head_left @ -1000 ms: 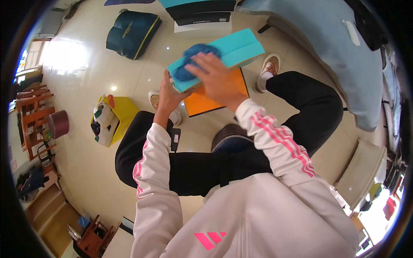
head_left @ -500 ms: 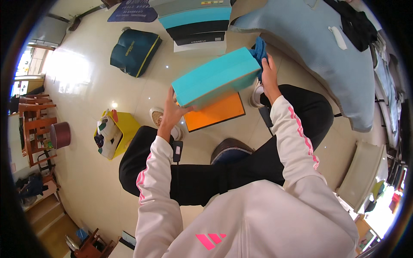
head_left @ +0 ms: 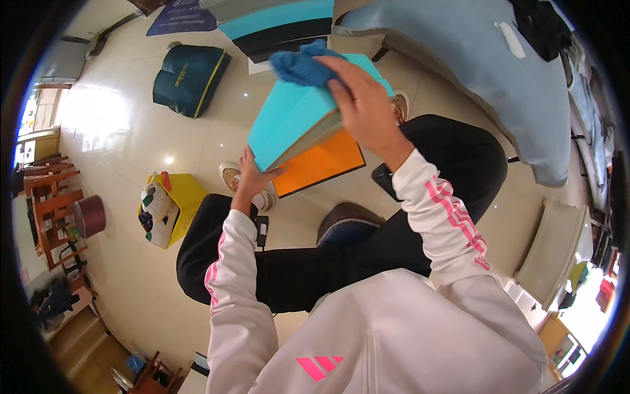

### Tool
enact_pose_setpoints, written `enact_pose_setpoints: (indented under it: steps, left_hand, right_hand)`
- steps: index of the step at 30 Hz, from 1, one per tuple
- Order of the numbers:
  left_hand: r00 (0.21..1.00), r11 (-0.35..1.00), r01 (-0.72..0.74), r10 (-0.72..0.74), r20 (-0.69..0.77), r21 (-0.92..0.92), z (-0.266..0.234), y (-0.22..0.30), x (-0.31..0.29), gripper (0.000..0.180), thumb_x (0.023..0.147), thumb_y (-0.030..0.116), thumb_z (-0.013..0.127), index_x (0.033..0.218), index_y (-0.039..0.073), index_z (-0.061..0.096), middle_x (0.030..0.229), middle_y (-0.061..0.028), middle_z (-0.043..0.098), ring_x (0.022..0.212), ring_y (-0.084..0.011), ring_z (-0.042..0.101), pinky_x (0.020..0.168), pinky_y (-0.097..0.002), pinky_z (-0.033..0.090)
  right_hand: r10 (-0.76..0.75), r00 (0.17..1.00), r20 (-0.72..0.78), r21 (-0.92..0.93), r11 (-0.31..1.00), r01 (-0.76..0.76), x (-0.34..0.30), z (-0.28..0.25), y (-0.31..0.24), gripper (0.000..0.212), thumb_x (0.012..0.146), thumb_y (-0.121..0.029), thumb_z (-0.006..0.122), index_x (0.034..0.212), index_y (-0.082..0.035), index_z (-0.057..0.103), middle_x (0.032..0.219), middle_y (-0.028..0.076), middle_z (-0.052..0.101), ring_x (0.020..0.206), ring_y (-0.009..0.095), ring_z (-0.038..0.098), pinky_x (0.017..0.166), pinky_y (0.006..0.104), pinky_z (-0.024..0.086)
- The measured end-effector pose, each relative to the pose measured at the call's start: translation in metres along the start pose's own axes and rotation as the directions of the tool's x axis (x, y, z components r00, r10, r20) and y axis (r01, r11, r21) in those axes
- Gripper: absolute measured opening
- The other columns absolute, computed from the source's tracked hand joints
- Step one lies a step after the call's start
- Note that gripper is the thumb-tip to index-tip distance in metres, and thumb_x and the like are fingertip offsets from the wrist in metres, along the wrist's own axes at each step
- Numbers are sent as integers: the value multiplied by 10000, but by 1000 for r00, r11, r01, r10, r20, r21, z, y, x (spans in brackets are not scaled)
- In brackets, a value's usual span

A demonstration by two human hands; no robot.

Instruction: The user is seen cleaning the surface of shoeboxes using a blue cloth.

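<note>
A turquoise shoebox (head_left: 285, 121) is held tilted above an orange box (head_left: 323, 164) on the floor between my feet. My left hand (head_left: 251, 176) grips the near left corner of the shoebox, thumb along its lower edge. A crumpled blue cloth (head_left: 303, 65) lies against the box's far upper part. My right hand (head_left: 369, 108) presses on that cloth, its fingers closed over it. The cloth covers part of the lid, and my right hand hides the box's right side.
Beyond stands a stack of shoeboxes (head_left: 279, 29). To the left are a dark green bag (head_left: 190, 80) and a yellow bin (head_left: 186, 205) with shoes in it. A grey-blue covered couch (head_left: 453, 72) stretches along the right. A dark stool (head_left: 348, 220) sits between my knees.
My right hand has moved left with the cloth, from the box's right end onto its far top. The shoebox has turned and tilted, and its left end is lower.
</note>
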State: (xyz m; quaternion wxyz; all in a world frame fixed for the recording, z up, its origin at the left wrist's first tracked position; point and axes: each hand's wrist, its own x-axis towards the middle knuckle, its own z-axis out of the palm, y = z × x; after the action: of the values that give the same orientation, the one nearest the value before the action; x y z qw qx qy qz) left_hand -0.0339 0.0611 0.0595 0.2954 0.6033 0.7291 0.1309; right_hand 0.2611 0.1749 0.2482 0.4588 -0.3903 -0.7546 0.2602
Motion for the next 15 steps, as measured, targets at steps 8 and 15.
enact_pose_setpoints:
  steps: [8,15]
  left_hand:
    - [997,881,-38,66,44,-472,-100,63,-34,1051,679,197,979,1529,-21,400,1523,-224,504,1387,-340,518,1148,-491,414]
    - [985,867,-160,112,-128,-471,-106,88,-42,940,718,156,948,1471,-19,413,1336,-185,620,1226,-278,628,1042,-416,507]
  right_hand:
    - [-239,969,69,-111,963,246,-21,71,-50,479,899,-78,711,1371,-116,643,1369,178,666,1322,375,599,1128,475,487]
    - [-262,959,109,-198,939,280,-23,85,-48,440,886,-52,670,1323,-105,663,1410,157,650,1356,367,579,1156,464,466]
